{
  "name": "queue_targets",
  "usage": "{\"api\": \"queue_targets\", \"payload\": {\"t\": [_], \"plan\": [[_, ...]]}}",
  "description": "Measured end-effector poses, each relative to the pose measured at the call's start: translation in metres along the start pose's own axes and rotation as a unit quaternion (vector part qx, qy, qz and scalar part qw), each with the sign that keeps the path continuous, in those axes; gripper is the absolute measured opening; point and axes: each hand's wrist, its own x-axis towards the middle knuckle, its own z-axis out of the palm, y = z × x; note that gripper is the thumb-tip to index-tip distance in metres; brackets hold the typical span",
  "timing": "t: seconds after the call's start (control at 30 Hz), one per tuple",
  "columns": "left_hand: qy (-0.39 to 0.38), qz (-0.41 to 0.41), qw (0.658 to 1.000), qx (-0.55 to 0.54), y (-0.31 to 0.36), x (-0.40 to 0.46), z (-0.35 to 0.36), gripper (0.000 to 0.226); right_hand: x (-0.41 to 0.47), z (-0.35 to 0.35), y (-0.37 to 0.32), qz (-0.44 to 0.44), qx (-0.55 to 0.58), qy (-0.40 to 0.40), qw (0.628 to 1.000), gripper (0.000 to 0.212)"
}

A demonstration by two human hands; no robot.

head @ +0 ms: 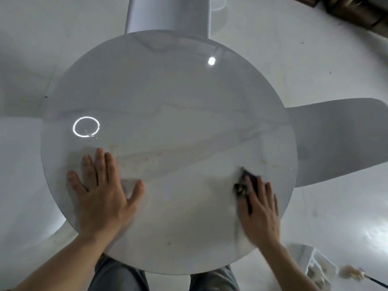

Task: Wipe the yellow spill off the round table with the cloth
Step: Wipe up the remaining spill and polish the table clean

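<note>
The round white marble table (168, 97) fills the view. My right hand (259, 211) presses flat on a dark cloth (243, 185) near the table's right edge; most of the cloth is hidden under the palm and the hand is motion-blurred. My left hand (102, 190) lies flat on the near left of the tabletop, fingers spread, holding nothing. Faint yellowish smears (147, 158) streak across the middle of the table, with a small spot (169, 243) near the front edge and a few tiny yellow drops (97, 138) by a ring-shaped light reflection.
White chairs stand around the table: one at the far side (168, 13), one on the right (340, 141) and one on the left (19, 156). A white box with clutter (312, 265) sits on the floor at lower right. My legs (117, 276) are under the front edge.
</note>
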Motion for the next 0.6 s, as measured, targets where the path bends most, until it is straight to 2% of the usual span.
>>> {"api": "queue_targets", "payload": {"t": [0.1, 0.17, 0.23, 0.33, 0.4, 0.5, 0.6], "plan": [[-0.002, -0.003, 1.0, -0.001, 0.002, 0.0, -0.001, 0.1, 0.054, -0.011, 0.011, 0.121, 0.002, 0.009, 0.993, 0.055], [-0.003, -0.002, 1.0, 0.001, 0.002, -0.001, -0.003, 0.1, 0.088, -0.014, -0.005, 0.138, 0.011, 0.008, 0.99, 0.058], [-0.006, -0.005, 1.0, 0.001, 0.002, -0.003, -0.004, 0.099, 0.117, -0.013, -0.038, 0.11, 0.012, 0.009, 0.994, 0.059], [-0.015, -0.009, 1.0, 0.004, 0.003, -0.002, -0.006, 0.099, 0.144, -0.004, -0.112, 0.013, 0.01, -0.004, 1.0, 0.059], [-0.02, -0.01, 1.0, 0.0, 0.004, -0.002, -0.007, 0.099, 0.139, 0.008, -0.164, -0.083, 0.003, -0.021, 0.996, 0.058], [-0.015, -0.012, 1.0, -0.001, 0.002, -0.002, -0.007, 0.098, 0.106, 0.024, -0.224, -0.238, 0.001, -0.058, 0.97, 0.058], [-0.01, -0.005, 1.0, 0.002, 0.002, -0.001, -0.004, 0.098, 0.071, 0.035, -0.241, -0.36, -0.026, -0.088, 0.928, 0.052]]}}
